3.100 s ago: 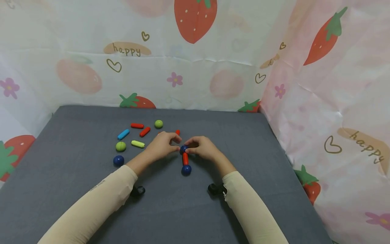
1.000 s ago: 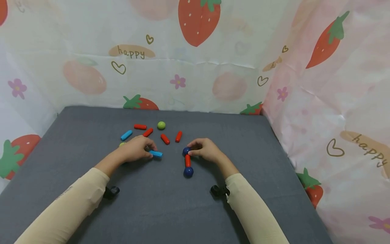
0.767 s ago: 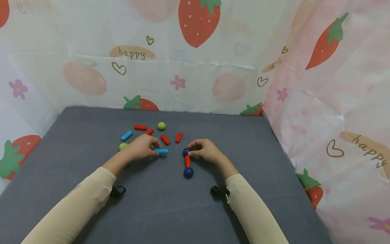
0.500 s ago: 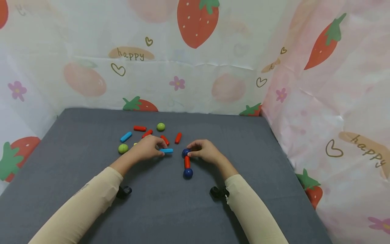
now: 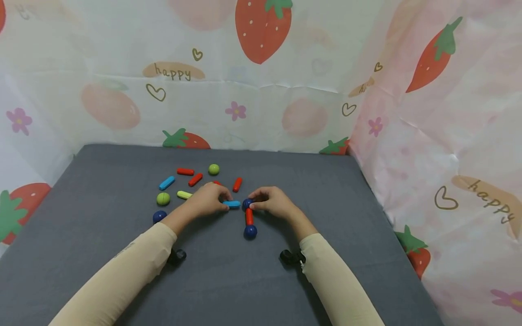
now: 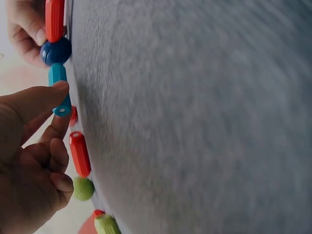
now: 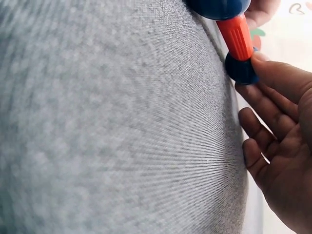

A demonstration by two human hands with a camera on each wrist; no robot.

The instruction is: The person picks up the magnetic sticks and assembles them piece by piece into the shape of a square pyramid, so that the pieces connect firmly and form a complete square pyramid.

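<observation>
My left hand [image 5: 210,199] pinches a light blue rod [image 5: 232,204] between thumb and fingers. The rod points right, its far end right at a dark blue ball [image 5: 247,203]. My right hand [image 5: 272,200] holds that ball between thumb and fingertips. A red rod [image 5: 249,216] runs from the held ball toward me and ends in a second dark blue ball [image 5: 250,232]. In the left wrist view the light blue rod [image 6: 57,74] lines up end-on with the ball [image 6: 56,51]. The right wrist view shows the thumb against the ball [image 7: 241,71] beside the red rod [image 7: 236,36].
Left and behind lie red rods [image 5: 195,179], another light blue rod [image 5: 166,183], a yellow-green rod [image 5: 184,194], two green balls [image 5: 163,198] and a dark blue ball [image 5: 159,216] partly behind the left forearm. A printed curtain [image 5: 253,113] stands behind the grey table [image 5: 228,290].
My left hand has picked up the light blue rod and carried it rightward to the held ball. The right hand keeps its hold on the ball, almost unmoved.
</observation>
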